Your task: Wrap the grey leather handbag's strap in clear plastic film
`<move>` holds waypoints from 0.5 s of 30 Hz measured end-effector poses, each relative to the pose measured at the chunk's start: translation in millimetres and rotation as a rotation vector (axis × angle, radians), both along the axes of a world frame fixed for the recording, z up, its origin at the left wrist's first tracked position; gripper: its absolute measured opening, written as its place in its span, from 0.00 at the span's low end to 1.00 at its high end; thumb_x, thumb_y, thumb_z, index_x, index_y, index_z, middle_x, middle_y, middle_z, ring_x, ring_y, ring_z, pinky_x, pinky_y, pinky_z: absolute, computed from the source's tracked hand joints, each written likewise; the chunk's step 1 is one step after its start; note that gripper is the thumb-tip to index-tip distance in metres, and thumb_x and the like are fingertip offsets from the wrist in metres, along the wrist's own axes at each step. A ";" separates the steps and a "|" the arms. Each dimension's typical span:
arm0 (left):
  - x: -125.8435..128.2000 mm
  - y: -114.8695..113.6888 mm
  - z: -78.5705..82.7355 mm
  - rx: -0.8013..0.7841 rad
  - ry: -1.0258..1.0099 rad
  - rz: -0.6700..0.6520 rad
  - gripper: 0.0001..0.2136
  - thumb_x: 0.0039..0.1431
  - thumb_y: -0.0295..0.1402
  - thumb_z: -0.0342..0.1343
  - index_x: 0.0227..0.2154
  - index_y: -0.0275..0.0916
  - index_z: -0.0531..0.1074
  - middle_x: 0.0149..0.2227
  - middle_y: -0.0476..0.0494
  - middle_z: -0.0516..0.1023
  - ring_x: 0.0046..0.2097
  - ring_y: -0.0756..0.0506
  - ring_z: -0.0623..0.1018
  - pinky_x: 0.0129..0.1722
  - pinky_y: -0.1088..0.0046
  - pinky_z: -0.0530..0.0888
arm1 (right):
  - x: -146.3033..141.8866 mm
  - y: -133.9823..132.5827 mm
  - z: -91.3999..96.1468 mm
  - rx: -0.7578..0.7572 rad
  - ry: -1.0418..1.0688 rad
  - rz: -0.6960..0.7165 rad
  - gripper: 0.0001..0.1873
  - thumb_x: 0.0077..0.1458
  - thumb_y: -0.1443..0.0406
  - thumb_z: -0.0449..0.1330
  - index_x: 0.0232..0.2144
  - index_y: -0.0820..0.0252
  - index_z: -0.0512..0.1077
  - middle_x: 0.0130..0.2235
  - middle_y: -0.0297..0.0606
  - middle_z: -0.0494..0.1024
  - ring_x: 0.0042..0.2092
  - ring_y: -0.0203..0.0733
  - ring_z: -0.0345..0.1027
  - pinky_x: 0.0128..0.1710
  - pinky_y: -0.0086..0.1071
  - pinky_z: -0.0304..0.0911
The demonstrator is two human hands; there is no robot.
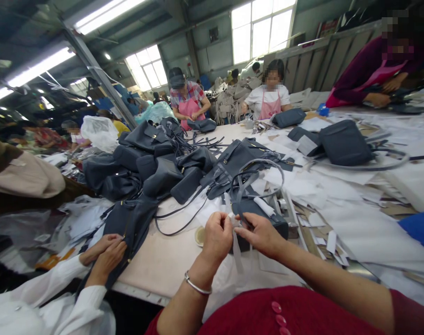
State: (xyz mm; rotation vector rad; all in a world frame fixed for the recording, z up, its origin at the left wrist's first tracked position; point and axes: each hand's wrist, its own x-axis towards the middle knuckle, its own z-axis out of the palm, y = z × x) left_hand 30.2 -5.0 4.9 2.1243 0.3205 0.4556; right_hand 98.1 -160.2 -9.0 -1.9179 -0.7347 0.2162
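My left hand (218, 236), with a silver bangle at the wrist, is closed in a pinch on a thin whitish strip (237, 255) that hangs below the fingers. Close beside it, my right hand (262, 234) has its fingers bent round a dark blue-grey strap (240, 204), the thumb pointing toward the left hand. The strap belongs to a dark handbag (279, 225) lying just beyond my hands. A rolled white piece of wrapping (264, 206) rests on that bag. The exact grip of the right fingertips is partly hidden.
Dark bags (163, 174) are heaped at the middle left. Another dark bag (345, 143) lies on the right among white sheets (351, 228) and scraps. At left, a co-worker's hands (109, 253) work on a bag. A small round dish (199, 236) sits near my left hand.
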 end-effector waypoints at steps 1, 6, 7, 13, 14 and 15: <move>-1.6 -1.4 0.7 0.021 -0.007 -0.032 0.08 0.61 0.34 0.52 0.27 0.41 0.71 0.28 0.46 0.72 0.32 0.46 0.70 0.35 0.70 0.65 | -1.0 3.6 -1.6 -0.024 0.024 -0.020 0.12 0.54 0.57 0.62 0.36 0.61 0.76 0.27 0.34 0.73 0.31 0.40 0.66 0.34 0.33 0.61; -7.0 2.0 4.7 0.085 0.051 -0.203 0.07 0.61 0.32 0.51 0.27 0.41 0.68 0.28 0.47 0.71 0.31 0.47 0.69 0.35 0.70 0.64 | 3.1 7.7 -6.9 0.034 -0.047 -0.003 0.05 0.50 0.64 0.63 0.30 0.60 0.73 0.34 0.36 0.73 0.35 0.40 0.66 0.35 0.31 0.61; -7.3 4.3 5.6 0.097 0.070 -0.238 0.07 0.61 0.32 0.50 0.27 0.41 0.68 0.28 0.47 0.71 0.31 0.47 0.69 0.34 0.71 0.64 | 4.0 6.4 -6.8 0.072 -0.084 0.034 0.04 0.50 0.65 0.62 0.29 0.60 0.72 0.35 0.37 0.72 0.36 0.40 0.66 0.36 0.31 0.61; -4.9 21.3 6.5 0.193 0.153 -0.415 0.06 0.59 0.30 0.52 0.26 0.40 0.68 0.28 0.47 0.71 0.31 0.48 0.68 0.32 0.72 0.63 | 10.9 -1.3 -9.0 0.193 0.315 0.129 0.13 0.48 0.60 0.66 0.21 0.61 0.69 0.23 0.30 0.68 0.26 0.34 0.61 0.26 0.29 0.55; -3.9 23.2 5.5 0.198 0.163 -0.408 0.06 0.58 0.30 0.52 0.26 0.40 0.68 0.28 0.48 0.71 0.30 0.48 0.68 0.31 0.72 0.63 | 12.2 -1.5 -10.1 0.231 0.478 0.099 0.14 0.47 0.58 0.67 0.23 0.61 0.69 0.20 0.28 0.66 0.22 0.32 0.57 0.23 0.27 0.52; -2.7 24.5 4.2 0.193 0.169 -0.399 0.06 0.58 0.30 0.52 0.25 0.40 0.68 0.27 0.48 0.71 0.29 0.49 0.68 0.30 0.73 0.62 | 13.2 -1.4 -11.1 0.286 0.645 0.072 0.15 0.45 0.57 0.68 0.24 0.60 0.68 0.18 0.25 0.64 0.19 0.29 0.53 0.20 0.26 0.48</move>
